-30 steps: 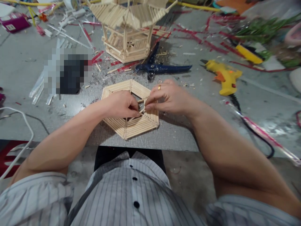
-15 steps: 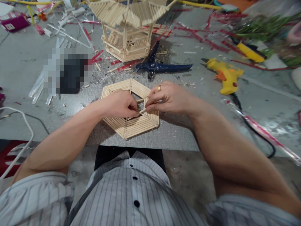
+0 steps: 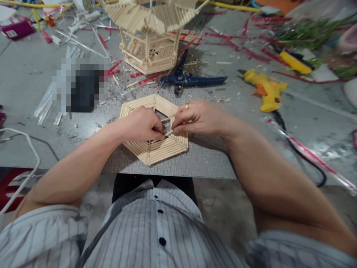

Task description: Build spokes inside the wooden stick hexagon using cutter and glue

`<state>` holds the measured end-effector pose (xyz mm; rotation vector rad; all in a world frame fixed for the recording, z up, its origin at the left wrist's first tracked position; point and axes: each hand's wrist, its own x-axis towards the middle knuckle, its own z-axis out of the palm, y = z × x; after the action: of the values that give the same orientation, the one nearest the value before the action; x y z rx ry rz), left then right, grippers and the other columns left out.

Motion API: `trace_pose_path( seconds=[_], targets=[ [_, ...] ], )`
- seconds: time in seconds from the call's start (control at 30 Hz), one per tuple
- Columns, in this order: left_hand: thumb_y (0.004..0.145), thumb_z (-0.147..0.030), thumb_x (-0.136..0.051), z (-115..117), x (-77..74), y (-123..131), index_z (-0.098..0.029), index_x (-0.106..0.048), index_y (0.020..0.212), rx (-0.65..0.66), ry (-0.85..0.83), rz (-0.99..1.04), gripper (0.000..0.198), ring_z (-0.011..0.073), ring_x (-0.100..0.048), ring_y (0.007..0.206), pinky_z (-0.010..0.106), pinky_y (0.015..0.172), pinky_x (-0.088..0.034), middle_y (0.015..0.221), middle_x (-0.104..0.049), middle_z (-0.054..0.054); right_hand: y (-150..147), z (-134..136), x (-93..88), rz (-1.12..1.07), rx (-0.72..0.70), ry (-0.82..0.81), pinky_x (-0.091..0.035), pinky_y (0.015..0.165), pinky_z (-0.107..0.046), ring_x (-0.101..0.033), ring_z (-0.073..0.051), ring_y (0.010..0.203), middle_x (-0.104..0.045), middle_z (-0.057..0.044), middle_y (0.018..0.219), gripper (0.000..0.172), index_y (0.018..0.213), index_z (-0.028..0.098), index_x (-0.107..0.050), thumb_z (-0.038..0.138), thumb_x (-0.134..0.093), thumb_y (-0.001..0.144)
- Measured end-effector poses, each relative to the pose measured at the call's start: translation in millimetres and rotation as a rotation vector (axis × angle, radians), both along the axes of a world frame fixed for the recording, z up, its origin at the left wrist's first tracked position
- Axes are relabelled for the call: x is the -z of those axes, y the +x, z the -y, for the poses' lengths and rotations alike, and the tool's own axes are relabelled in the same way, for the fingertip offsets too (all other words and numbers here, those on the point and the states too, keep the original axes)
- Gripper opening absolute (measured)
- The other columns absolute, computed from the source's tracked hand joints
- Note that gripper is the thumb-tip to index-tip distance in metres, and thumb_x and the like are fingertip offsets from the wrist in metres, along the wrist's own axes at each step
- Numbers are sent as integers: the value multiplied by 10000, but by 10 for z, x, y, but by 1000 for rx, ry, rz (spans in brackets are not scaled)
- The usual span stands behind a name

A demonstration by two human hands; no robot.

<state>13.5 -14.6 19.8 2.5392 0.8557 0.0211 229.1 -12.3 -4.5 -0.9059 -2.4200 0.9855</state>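
Note:
A hexagonal panel of thin wooden sticks (image 3: 164,149) lies flat at the table's near edge, with an opening in its middle crossed by a stick. My left hand (image 3: 143,123) rests over the panel's left side, its thumb and fingers pinched at one end of a short wooden stick (image 3: 169,133). From the right, my right hand (image 3: 199,118), with a ring on one finger, pinches the other end of this stick. The stick lies across the opening's near side. My fingers hide parts of the stick and of the panel's inner edge.
Behind the panel stands a wooden-stick pavilion model (image 3: 150,44). Blue-handled cutters (image 3: 195,80) lie before it. A yellow glue gun (image 3: 266,89) is at right, with its black cord. Clear glue sticks (image 3: 46,102) and a dark pixelated object (image 3: 82,89) lie at left.
Both hands keep their pinch on the short stick at the opening, with hardly any movement. The whole view has shifted very slightly.

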Motion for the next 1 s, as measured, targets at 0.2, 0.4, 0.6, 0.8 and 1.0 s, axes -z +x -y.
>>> trace_pose_path(
  seconds=[0.2, 0.4, 0.6, 0.8, 1.0],
  targets=[
    [779, -327, -601, -4, 13, 1, -230, -744, 651, 10, 24, -27, 215, 105, -555, 638, 256, 701, -349, 632, -702, -15, -2, 11, 4, -41, 15, -29, -410, 636, -303, -549, -129, 629, -652, 3, 682, 146, 676, 257, -726, 379, -688, 747],
    [771, -325, -635, 3, 0, 5, -229, -737, 646, 3, 1, -39, 187, 112, -570, 661, 266, 712, -338, 655, -711, -19, -9, -4, -11, -9, -48, 14, -400, 647, -301, -570, -131, 655, -653, 0, 710, 136, 703, 258, -735, 368, -678, 759],
    [770, -344, -634, 4, -6, 1, -233, -736, 651, 9, -5, -56, 192, 115, -571, 674, 279, 745, -336, 675, -712, -24, -51, 13, 11, 5, -94, 133, -382, 667, -319, -572, -148, 670, -654, -14, 720, 115, 723, 264, -746, 345, -678, 770],
    [783, -345, -627, 4, -4, 8, -229, -748, 679, -4, -5, -76, 197, 126, -589, 701, 285, 734, -333, 690, -718, -14, -82, 56, -29, 94, -117, 215, -382, 678, -329, -567, -161, 695, -658, -35, 741, 139, 761, 261, -756, 308, -631, 800],
    [796, -351, -615, 5, -14, 13, -226, -753, 705, 7, 4, -102, 207, 119, -591, 706, 277, 727, -325, 699, -723, -13, -104, 96, -103, 211, -127, 224, -421, 759, -335, -594, -183, 800, -679, -70, 825, 217, 828, 189, -756, 273, -557, 834]
  ],
)
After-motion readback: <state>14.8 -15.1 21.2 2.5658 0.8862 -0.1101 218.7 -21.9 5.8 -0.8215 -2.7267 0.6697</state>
